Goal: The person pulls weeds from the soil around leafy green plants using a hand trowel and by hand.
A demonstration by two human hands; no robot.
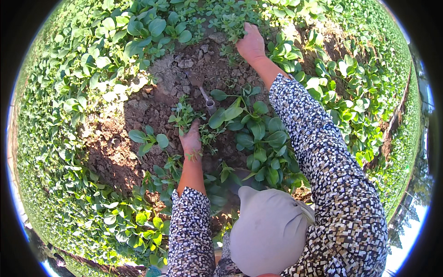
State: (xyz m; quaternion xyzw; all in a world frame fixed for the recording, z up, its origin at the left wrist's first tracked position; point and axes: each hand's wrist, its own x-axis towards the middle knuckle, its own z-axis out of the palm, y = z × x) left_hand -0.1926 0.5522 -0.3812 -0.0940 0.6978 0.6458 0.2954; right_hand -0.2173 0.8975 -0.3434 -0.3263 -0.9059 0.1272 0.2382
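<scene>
My left hand [190, 141] is closed around a bunch of small-leaved green weeds [184, 114], held low over the brown soil; sprigs stick out on both sides of the fingers. Farther off and to the right, my right hand [252, 44] is closed at a clump of similar low weeds [232, 27] that stands at the far edge of the bare patch. Its fingertips are partly hidden by the leaves. Between my hands a small metal hand tool [204, 93] with a hollow socket end lies on the soil, its blade end partly blending into the dirt.
Broad-leaved green seedlings [260, 134] grow right of the tool, and a small seedling [148, 138] stands left of my left hand. Cloddy bare soil [110, 152] stretches leftward. Dense leafy plants [360, 101] surround the patch. A knee under pale grey cloth [270, 233] fills the near middle.
</scene>
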